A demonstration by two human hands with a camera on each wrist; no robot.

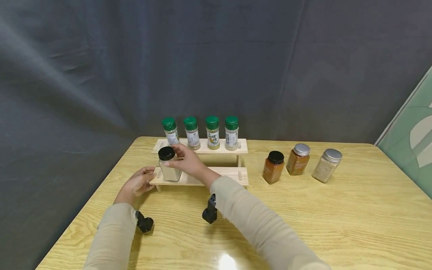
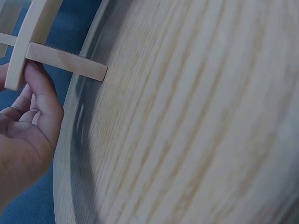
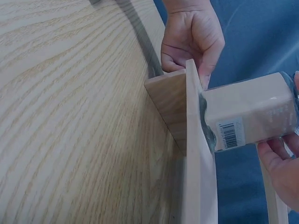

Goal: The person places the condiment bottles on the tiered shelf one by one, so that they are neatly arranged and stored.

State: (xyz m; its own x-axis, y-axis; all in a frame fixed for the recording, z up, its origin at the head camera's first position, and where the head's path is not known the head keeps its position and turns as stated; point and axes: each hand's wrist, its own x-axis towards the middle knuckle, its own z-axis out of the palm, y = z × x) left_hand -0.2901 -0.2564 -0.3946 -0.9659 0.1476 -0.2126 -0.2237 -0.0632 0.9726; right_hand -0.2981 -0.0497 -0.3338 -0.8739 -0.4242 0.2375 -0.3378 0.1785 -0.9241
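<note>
My right hand point(image 1: 190, 162) grips a square glass spice jar point(image 1: 171, 173) with a black lid and pale powder inside. The jar stands upright at the left end of the lower tier of a two-step wooden spice rack point(image 1: 222, 172). In the right wrist view, the jar's base meets the board, and a barcode label point(image 3: 230, 133) shows on its side. My left hand point(image 1: 137, 182) pinches the left end of that lower board. From the left wrist view, its fingers point(image 2: 43, 88) lie under the board beside a short wooden leg point(image 2: 70, 61).
Several green-capped spice bottles point(image 1: 213, 133) line the upper tier. To the right of the rack stand a black-lidded jar of orange powder point(image 1: 273, 170), a silver-lidded orange jar point(image 1: 297, 162) and a silver-lidded pale jar point(image 1: 326, 168). A dark curtain point(image 1: 216, 67) hangs behind the wooden table point(image 1: 337, 225).
</note>
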